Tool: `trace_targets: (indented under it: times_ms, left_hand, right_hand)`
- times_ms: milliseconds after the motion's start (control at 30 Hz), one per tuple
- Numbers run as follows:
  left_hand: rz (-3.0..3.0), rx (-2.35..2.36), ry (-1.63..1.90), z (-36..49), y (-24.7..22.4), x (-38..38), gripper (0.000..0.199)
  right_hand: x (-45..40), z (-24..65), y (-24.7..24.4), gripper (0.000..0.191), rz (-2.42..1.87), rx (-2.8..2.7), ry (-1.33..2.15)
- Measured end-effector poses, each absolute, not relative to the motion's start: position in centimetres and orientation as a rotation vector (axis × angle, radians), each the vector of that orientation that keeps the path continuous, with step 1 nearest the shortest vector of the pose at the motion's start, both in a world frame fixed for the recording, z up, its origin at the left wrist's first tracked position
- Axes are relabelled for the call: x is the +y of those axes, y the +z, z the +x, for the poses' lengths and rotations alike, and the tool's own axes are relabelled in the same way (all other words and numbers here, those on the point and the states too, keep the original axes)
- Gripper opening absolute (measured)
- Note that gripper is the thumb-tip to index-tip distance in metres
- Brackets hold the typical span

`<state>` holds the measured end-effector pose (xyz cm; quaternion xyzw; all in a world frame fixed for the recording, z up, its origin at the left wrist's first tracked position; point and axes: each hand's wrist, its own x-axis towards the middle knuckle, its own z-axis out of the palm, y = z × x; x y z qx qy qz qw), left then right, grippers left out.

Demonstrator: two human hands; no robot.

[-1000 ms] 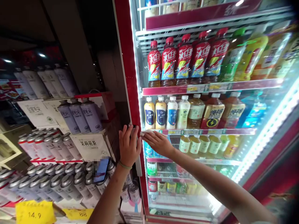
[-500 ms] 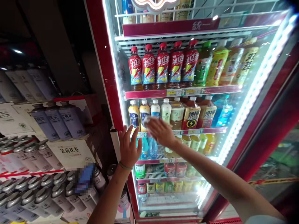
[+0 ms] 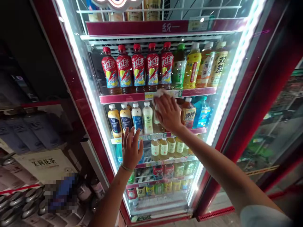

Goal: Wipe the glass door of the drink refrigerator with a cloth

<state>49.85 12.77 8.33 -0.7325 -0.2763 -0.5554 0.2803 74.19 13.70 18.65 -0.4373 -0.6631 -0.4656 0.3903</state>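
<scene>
A lit drinks fridge with a red frame and a glass door stands before me. My right hand lies against the glass near its middle, palm forward, over a white wiping cloth that shows past the fingertips. Lower and to the left, my left hand is open, its fingers spread at the glass with nothing in them. Behind the pane, red-capped bottles line an upper shelf. White-capped bottles fill the shelf below, partly hidden by my right hand.
To the left stand cartons and rows of silver-lidded bottles. A blurred blue patch sits among them. Another glass-fronted cabinet is at the right. Floor shows at the bottom.
The view has swung right, so the fridge sits further left. My right hand has moved up and right across the glass with the cloth. My left hand remains open.
</scene>
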Motion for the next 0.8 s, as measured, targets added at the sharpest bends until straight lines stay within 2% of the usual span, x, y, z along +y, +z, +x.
trace_targets:
  times_ms: [133, 200, 267, 433, 500, 567, 733, 800]
  left_hand:
    - [-2.010, -0.739, -1.465, 52.0, 7.8, 12.7, 0.063]
    - [-2.025, -0.728, -1.456, 53.0, 7.8, 12.7, 0.064]
    - [-2.026, -0.716, -1.463, 54.1, 7.9, 12.7, 0.065]
    - [-2.047, -0.692, -1.470, 58.0, 7.9, 12.4, 0.065]
    - [-2.055, -0.673, -1.471, 59.9, 7.7, 12.1, 0.065]
    - [-2.060, -0.660, -1.471, 61.7, 7.5, 11.8, 0.065]
    - [-2.065, -0.632, -1.457, 65.4, 7.4, 11.4, 0.065]
    - [-2.064, -0.614, -1.458, 66.6, 7.5, 11.4, 0.064]
  right_hand:
    - [12.0, 75.3, 7.4, 0.064, -1.058, -1.972, -1.154]
    - [11.1, 77.5, 5.3, 0.058, -1.073, -2.084, -1.130]
    - [10.8, 80.6, 7.2, 0.054, -1.130, -2.045, -1.167]
    - [11.4, 87.6, 18.5, 0.062, -1.245, -1.597, -1.258]
    - [11.4, 88.7, 19.2, 0.066, -1.250, -1.524, -1.240]
    - [11.1, 89.0, 16.1, 0.068, -1.249, -1.513, -1.231]
    - [8.6, 91.0, 2.1, 0.056, -1.205, -1.742, -1.261]
    - [7.8, 93.6, 0.6, 0.052, -1.204, -1.831, -1.257]
